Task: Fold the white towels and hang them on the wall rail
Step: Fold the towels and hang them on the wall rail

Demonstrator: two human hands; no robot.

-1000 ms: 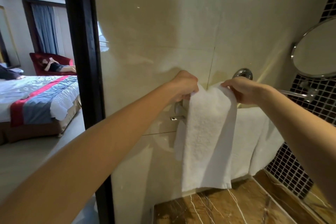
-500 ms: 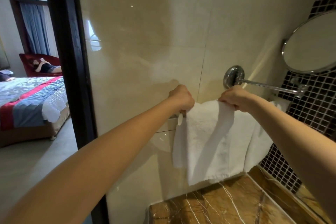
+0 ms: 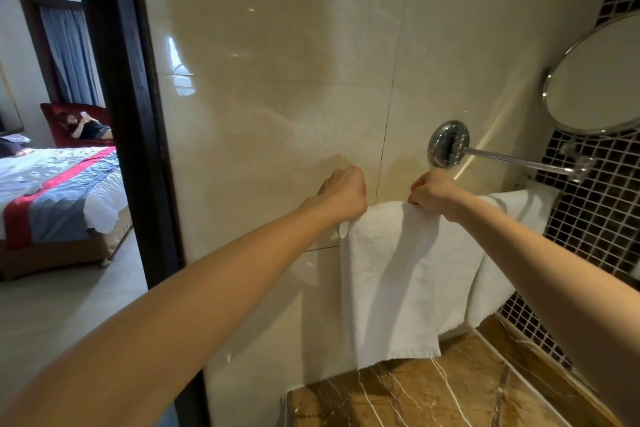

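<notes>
Both hands' fingers [image 3: 420, 196] pinch towel [image 3: 391, 274] top

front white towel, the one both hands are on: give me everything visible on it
The front white towel is terry-looking cloth, folded into a narrow panel that hangs straight down against the beige wall, its lower hem just above the brown marble counter. The left hand and the right hand pinch its top corners. It overlaps a second white towel behind it, to the right. The rail under it is hidden.
</notes>
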